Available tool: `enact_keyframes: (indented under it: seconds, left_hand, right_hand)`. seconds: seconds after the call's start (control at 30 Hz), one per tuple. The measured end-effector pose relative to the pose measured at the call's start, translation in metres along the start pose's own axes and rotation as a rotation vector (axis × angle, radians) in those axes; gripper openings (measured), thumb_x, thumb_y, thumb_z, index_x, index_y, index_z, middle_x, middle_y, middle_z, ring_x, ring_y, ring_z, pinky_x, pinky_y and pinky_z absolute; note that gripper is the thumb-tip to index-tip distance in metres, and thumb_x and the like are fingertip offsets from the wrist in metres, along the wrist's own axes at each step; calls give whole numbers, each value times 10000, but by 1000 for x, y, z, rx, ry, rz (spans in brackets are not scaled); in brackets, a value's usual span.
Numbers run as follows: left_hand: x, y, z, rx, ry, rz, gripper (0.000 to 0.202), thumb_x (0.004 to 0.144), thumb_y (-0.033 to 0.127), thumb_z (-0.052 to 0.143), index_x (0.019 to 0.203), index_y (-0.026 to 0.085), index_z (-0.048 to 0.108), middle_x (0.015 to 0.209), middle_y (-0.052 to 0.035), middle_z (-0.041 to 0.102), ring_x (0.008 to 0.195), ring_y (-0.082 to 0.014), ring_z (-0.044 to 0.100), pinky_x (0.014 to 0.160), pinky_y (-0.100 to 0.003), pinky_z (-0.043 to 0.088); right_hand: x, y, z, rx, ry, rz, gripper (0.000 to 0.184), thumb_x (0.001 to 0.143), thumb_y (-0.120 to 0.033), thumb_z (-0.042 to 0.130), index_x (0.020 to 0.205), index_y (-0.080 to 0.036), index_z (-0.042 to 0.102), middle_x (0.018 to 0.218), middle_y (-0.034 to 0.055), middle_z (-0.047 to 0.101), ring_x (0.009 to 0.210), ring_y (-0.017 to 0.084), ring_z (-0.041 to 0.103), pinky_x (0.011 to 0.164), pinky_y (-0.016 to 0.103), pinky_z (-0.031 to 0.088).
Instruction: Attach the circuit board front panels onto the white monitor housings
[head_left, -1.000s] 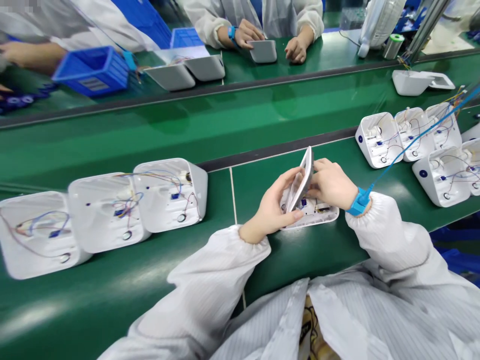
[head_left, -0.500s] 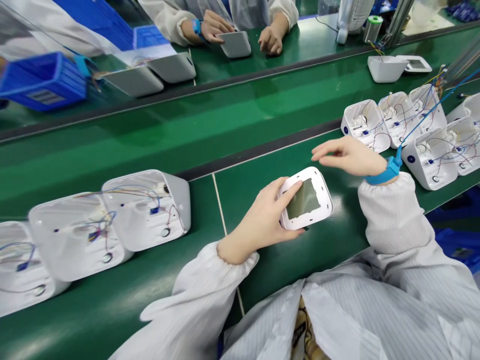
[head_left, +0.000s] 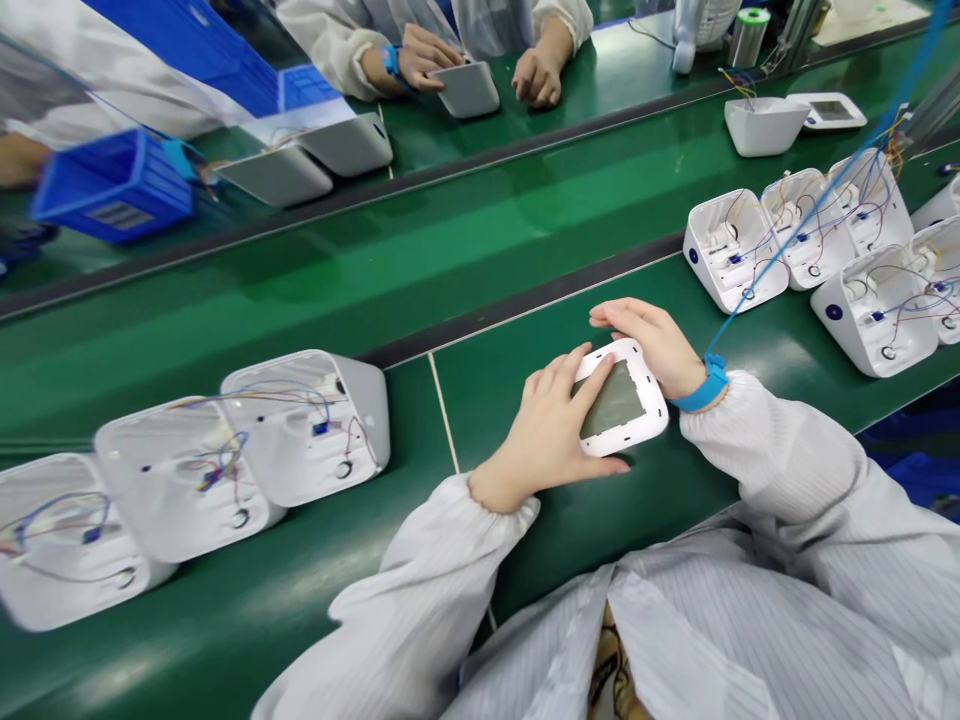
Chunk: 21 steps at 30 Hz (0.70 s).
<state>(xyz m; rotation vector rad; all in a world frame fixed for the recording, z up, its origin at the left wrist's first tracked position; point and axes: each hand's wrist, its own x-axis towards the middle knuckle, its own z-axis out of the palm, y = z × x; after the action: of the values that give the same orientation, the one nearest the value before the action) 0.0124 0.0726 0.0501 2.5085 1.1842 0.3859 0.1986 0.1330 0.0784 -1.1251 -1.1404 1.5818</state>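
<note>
A white rounded front panel [head_left: 651,421] with a grey display screen [head_left: 615,401] lies just above the green bench in front of me. My left hand [head_left: 551,420] grips it from the left, fingers spread over its frame and thumb along the near edge. My right hand [head_left: 649,338] is at the panel's far right corner, fingers stretched out to the left behind it. Whether those fingers touch the panel is hard to tell, as the panel covers part of the hand. A blue wrist strap [head_left: 703,384] with a cord circles my right wrist.
Open white housings [head_left: 306,430] with loose wires stand in a row at left; several more [head_left: 735,250] stand at right. Across a green belt [head_left: 450,215], a co-worker's hand [head_left: 431,58] holds a grey-white housing [head_left: 469,90]. A blue bin [head_left: 112,190] sits far left.
My right hand has moved left and down to the panel's far right corner. The left hand still holds the panel. The view has shifted slightly.
</note>
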Motion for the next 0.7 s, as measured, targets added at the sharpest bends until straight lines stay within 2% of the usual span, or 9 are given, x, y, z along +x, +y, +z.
enact_keyframes:
  seconds: [0.13, 0.2, 0.3, 0.37, 0.47, 0.57, 0.63, 0.7]
  left_hand:
    - [-6, 3, 3, -3, 13, -41, 1213, 638, 806, 685, 1587, 226, 202, 1586, -258, 266, 1360, -498, 355, 1039, -628, 318]
    - [-6, 5, 3, 24, 41, -103, 1188, 646, 769, 706, 1584, 236, 211, 1570, -248, 294, 1340, -477, 383, 1025, -606, 341]
    - [0, 10, 4, 91, 145, -335, 1142, 669, 719, 726, 1573, 206, 253, 1530, -262, 337, 1289, -480, 431, 985, -610, 379]
    - [6, 15, 6, 123, 248, -514, 1102, 696, 708, 713, 1564, 185, 278, 1506, -280, 361, 1258, -495, 457, 956, -631, 397]
    - [4, 25, 11, 126, 377, -674, 1072, 724, 706, 688, 1559, 171, 281, 1487, -292, 383, 1258, -515, 463, 946, -661, 399]
    - [-17, 37, 19, 60, 392, -679, 1132, 710, 735, 685, 1566, 140, 245, 1511, -312, 344, 1294, -534, 431, 964, -682, 385]
    - [-33, 36, 21, -86, 389, -633, 1093, 794, 706, 624, 1594, 149, 130, 1532, -298, 339, 1335, -496, 419, 998, -663, 384]
    - [-40, 24, 18, -308, 414, -607, 987, 920, 612, 520, 1601, 181, -50, 1526, -259, 392, 1345, -407, 464, 1028, -599, 407]
  right_hand:
    - [2, 1, -3, -24, 14, 5, 331, 859, -512, 634, 975, -204, 675, 1149, 51, 706, 1162, 195, 623, 990, 327, 492]
    - [3, 6, -1, -36, 32, 1, 346, 864, -515, 622, 1003, -200, 659, 1145, 60, 700, 1135, 196, 632, 971, 328, 501]
    - [4, 15, 3, -83, 82, 26, 378, 875, -482, 604, 1104, -182, 614, 1163, 88, 685, 1098, 203, 645, 956, 348, 510]
    - [1, 19, 6, -183, 68, 36, 432, 870, -441, 620, 1205, -172, 571, 1240, 111, 659, 1144, 215, 630, 990, 369, 496]
    - [-4, 18, 5, -460, -82, -12, 631, 772, -372, 756, 1317, -173, 507, 1347, 131, 604, 1231, 256, 584, 1052, 416, 452]
    - [-6, 12, -3, -638, -291, -34, 716, 733, -354, 808, 1343, -169, 481, 1335, 138, 605, 1195, 283, 601, 1005, 441, 473]
    - [-4, 7, -9, -678, -416, -16, 693, 753, -374, 798, 1334, -171, 480, 1285, 130, 634, 1141, 285, 627, 947, 437, 497]
    - [-1, 3, -13, -698, -491, -10, 689, 754, -382, 804, 1327, -181, 479, 1247, 119, 657, 1107, 284, 640, 916, 428, 503]
